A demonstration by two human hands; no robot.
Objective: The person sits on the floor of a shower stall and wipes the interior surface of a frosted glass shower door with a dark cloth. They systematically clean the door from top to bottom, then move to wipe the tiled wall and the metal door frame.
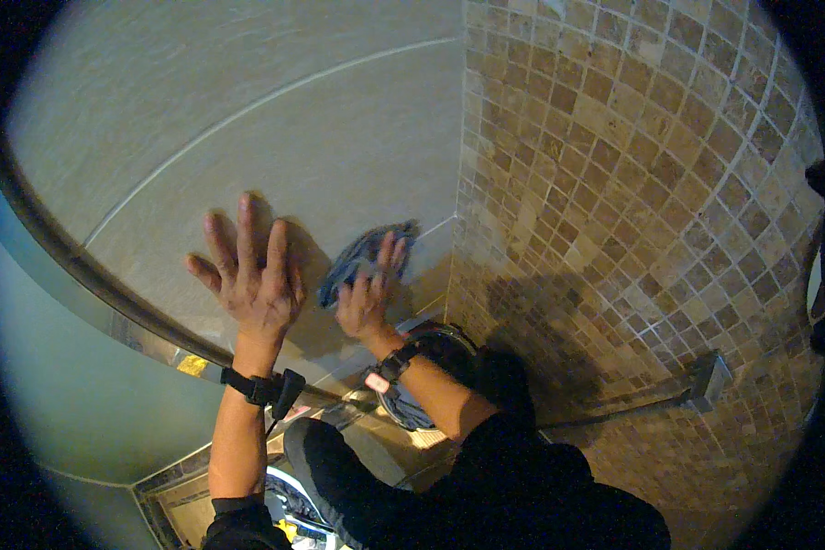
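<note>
My left hand rests with fingers spread against the large pale tiles of a wall. Nothing is in it. To its right, my right hand presses a dark blue-grey cloth to the same wall, close to the corner. The cloth is folded or bunched, and motion blurs it slightly along with the fingers. Both wrists carry black straps, and a small device sits on the left one.
Brown mosaic tiles cover the right wall, where a metal bar's bracket juts out. A round container stands beneath my right forearm. Dark edging borders the pale tiles. My bent leg is below, beside a white-rimmed container.
</note>
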